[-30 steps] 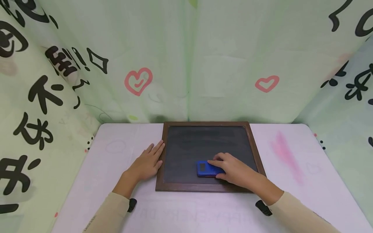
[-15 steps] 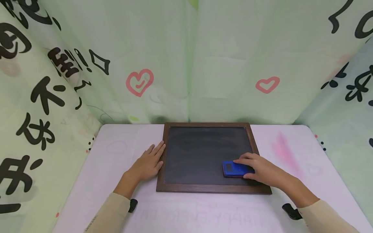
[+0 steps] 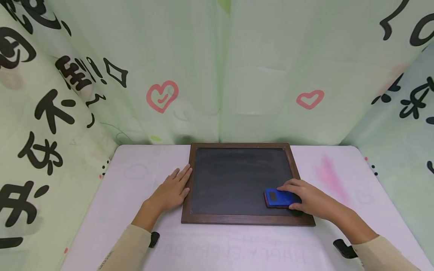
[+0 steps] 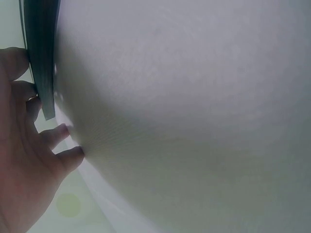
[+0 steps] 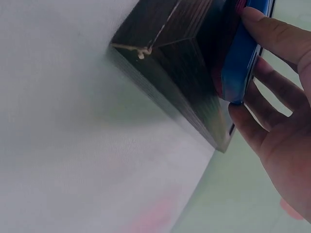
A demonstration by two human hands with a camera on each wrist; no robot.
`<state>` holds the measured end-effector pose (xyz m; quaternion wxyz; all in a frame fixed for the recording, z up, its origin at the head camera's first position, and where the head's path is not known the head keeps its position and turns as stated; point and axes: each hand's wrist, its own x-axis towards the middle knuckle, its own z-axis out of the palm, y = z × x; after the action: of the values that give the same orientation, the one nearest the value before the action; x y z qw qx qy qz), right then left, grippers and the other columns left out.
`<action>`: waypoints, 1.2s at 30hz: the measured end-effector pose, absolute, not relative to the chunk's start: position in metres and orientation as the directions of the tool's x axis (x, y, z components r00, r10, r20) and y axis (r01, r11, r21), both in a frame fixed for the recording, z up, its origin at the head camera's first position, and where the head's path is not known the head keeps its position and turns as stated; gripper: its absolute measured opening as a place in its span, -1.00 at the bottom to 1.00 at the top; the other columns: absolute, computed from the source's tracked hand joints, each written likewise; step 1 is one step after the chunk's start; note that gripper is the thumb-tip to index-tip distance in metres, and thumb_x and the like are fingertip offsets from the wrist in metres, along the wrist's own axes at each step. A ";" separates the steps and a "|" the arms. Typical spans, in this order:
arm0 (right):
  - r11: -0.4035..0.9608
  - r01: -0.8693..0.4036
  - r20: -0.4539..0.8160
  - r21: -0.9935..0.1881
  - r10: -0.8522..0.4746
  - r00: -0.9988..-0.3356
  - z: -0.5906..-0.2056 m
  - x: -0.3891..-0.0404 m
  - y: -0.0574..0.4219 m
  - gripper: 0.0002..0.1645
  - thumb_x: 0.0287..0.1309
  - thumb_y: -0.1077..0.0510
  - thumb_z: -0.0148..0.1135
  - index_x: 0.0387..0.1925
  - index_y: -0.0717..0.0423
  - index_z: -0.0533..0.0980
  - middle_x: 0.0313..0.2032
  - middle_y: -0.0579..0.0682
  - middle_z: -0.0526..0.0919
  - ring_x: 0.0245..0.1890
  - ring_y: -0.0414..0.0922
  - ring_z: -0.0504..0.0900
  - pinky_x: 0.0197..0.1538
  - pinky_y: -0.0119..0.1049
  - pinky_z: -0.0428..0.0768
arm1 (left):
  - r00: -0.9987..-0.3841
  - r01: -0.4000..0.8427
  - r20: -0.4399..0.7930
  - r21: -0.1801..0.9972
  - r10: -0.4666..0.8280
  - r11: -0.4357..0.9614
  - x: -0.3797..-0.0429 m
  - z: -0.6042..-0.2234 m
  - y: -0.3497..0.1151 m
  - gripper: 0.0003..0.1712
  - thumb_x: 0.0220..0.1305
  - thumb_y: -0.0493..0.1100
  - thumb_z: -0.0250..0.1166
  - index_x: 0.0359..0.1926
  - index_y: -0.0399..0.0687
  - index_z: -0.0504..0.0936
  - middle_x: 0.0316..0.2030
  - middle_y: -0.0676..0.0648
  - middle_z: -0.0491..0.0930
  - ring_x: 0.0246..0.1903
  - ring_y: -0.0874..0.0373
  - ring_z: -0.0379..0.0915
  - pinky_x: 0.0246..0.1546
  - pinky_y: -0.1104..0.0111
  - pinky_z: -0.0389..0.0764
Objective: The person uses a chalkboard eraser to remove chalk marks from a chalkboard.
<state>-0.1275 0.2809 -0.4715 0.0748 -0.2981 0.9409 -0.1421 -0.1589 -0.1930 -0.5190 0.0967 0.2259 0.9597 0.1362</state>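
A blackboard (image 3: 234,177) in a brown wooden frame (image 3: 244,219) lies flat on the table. Against the frame's left side, the fingers of my left hand (image 3: 171,189) rest extended, with the thumb near the edge. My right hand (image 3: 313,197) grips a blue board eraser (image 3: 279,198) between thumb and fingers at the lower right of the board surface. In the right wrist view the eraser (image 5: 243,58) shows a reddish felt underside facing the board, close to the frame's corner (image 5: 141,48). Part of the eraser's right end is hidden under my fingers.
A pale, pinkish-white table (image 3: 135,158) bears a pink smear (image 3: 333,180) right of the board. Light green curtains (image 3: 257,75) with black lettering and red hearts hang behind and at both sides.
My right hand has slid the eraser rightward across the lower part of the board, mostly in the first half second. My left hand keeps its place at the frame.
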 end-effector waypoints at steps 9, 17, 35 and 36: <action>0.750 -0.596 -0.013 -0.285 -0.625 -0.780 -0.476 -0.126 0.263 -0.33 0.07 0.09 0.60 0.24 0.01 0.61 0.11 0.04 0.61 0.11 0.05 0.61 0.08 0.00 0.69 | -0.881 0.408 -0.120 0.299 0.458 0.863 -0.159 -0.520 -0.193 -0.23 0.63 0.02 -0.04 0.67 -0.08 -0.07 0.68 -0.04 -0.16 0.60 -0.31 -0.10 0.51 -0.24 0.13; 0.697 -0.654 -0.004 -0.295 -0.685 -0.728 -0.476 -0.126 0.237 -0.34 0.12 0.04 0.56 0.27 0.01 0.60 0.12 0.00 0.60 0.10 0.02 0.59 0.08 -0.02 0.67 | -0.881 0.409 -0.116 0.301 0.459 0.861 -0.159 -0.518 -0.193 -0.23 0.62 0.01 -0.02 0.67 -0.09 -0.06 0.67 -0.06 -0.14 0.59 -0.32 -0.08 0.50 -0.24 0.15; 0.570 -0.791 0.034 -0.223 -0.806 -0.591 -0.485 -0.130 0.167 -0.30 0.16 -0.12 0.51 0.28 0.05 0.60 0.07 0.01 0.60 0.01 -0.08 0.59 0.05 -0.20 0.68 | -0.881 0.410 -0.111 0.305 0.460 0.860 -0.161 -0.520 -0.193 -0.23 0.62 -0.01 -0.01 0.66 -0.11 -0.05 0.67 -0.08 -0.13 0.59 -0.33 -0.08 0.50 -0.25 0.14; 0.567 -0.795 0.035 -0.217 -0.809 -0.586 -0.484 -0.130 0.163 -0.29 0.16 -0.13 0.51 0.29 0.06 0.60 0.07 0.01 0.60 0.01 -0.08 0.59 0.05 -0.20 0.68 | -0.881 0.409 -0.112 0.305 0.459 0.860 -0.161 -0.520 -0.193 -0.23 0.62 0.00 -0.02 0.66 -0.10 -0.05 0.67 -0.07 -0.14 0.59 -0.33 -0.08 0.50 -0.25 0.14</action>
<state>-0.1302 0.1628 -0.4844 0.0341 -0.4535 0.8844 -0.1051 -0.1609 -0.1925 -0.5202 0.0908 0.2261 0.9601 0.1375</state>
